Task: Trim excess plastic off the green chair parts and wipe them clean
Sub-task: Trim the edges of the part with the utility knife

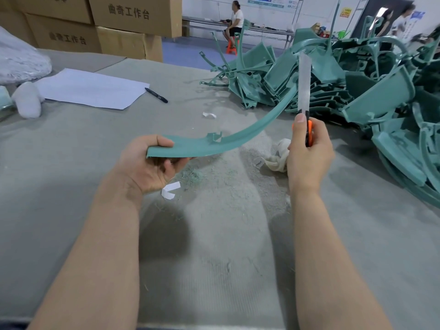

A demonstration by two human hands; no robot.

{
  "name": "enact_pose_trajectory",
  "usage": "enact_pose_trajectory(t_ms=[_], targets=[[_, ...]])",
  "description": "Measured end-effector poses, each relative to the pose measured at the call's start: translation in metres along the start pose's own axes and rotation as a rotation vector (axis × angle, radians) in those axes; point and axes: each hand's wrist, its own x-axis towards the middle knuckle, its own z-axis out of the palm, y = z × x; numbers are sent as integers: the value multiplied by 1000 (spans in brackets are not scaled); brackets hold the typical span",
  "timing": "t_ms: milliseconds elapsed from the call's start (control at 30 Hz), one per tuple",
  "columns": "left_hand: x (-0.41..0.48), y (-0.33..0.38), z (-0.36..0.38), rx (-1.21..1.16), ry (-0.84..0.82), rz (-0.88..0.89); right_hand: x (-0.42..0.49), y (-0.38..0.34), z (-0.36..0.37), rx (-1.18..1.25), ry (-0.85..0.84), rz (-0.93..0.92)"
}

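My left hand [148, 164] grips the near end of a long curved green chair part [240, 136], held above the table and arching up to the right. My right hand [309, 151] holds an orange utility knife [308, 134] upright, its long blade [304, 82] pointing up beside the part's far end. Between my hands a crumpled white cloth [277, 158] lies on the table. A big heap of green chair parts [345, 86] fills the right side.
Grey felt covers the table [214, 246], with green shavings [202, 173] and white scraps [170, 189] near my left hand. A white sheet [92, 88] and black pen [156, 95] lie at back left. Cardboard boxes [123, 25] stand behind. A person [234, 22] sits far off.
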Motion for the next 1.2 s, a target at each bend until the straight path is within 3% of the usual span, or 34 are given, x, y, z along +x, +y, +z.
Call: enact_pose_trajectory(t_ms=[500,733,900,1033,1133,1200], targets=[[7,-2,-2,-82,-60,-27,-3,-4,-1,89,-57,-42],[10,-3,-4,-192,-140,2,-9,-4,2,-33,-181,-90],[12,-5,-1,-344,-192,-15,-27,-10,16,-161,-448,-218],[11,-5,-1,-417,-224,14,-39,-12,27,-284,-547,-298],[10,-4,2,-406,-219,40,-38,-11,27,-228,-532,-249],[9,-4,5,-373,-217,33,-31,-8,24,-171,-418,-175]])
